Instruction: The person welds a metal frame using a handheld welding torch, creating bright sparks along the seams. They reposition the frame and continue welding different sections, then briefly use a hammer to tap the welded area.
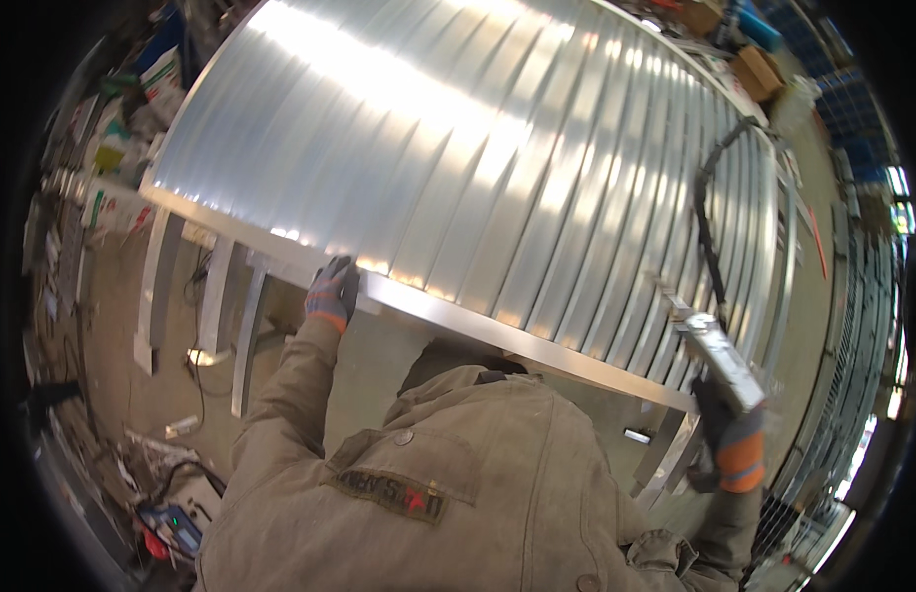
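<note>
A wide panel of silver metal slats (428,187) lies before me, bordered by a pale metal frame rail (478,318). My left hand (332,290), in a grey glove with an orange cuff, is closed over the rail's near edge, left of the middle. Near the panel's right corner, my right hand (723,419) grips a silver welding gun (720,357), gloved in dark grey and orange. The gun's thin tip points up and left over the slats, slightly blurred. A black hose (706,212) curves across the panel's right side toward the gun.
Metal legs (216,301) stand below the panel's left side. A device with a small lit screen (177,526) sits on the floor at lower left. White bags (117,207) and scrap lie far left. A cardboard box (757,74) is at the far right, near long stacked metal profiles (853,316).
</note>
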Tool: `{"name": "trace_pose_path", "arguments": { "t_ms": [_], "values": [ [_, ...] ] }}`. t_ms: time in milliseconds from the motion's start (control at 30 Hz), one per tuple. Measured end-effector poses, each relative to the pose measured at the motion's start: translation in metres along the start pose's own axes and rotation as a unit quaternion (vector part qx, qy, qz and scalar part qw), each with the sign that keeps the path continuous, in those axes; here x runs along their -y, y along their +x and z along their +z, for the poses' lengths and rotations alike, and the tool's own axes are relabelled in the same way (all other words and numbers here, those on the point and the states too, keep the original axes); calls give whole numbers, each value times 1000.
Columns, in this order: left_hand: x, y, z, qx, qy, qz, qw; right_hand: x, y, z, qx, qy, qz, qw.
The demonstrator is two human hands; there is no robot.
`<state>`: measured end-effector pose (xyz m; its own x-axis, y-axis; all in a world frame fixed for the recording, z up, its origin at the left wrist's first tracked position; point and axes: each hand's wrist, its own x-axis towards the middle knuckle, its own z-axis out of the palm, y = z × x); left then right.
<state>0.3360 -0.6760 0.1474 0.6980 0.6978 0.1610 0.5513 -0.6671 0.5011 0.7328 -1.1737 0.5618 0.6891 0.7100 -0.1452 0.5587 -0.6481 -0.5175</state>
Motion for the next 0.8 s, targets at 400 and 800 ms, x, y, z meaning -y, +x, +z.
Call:
{"name": "trace_pose_path", "arguments": {
  "t_ms": [400, 800],
  "values": [
    [-61, 9, -68, -34, -117, -378, 918, -2, 129, 154, 253, 201, -147, 935],
    [-125, 91, -11, 234, -148, -399, 874, -23, 203, 208, 387, 153, -179, 891]
  ]
}}
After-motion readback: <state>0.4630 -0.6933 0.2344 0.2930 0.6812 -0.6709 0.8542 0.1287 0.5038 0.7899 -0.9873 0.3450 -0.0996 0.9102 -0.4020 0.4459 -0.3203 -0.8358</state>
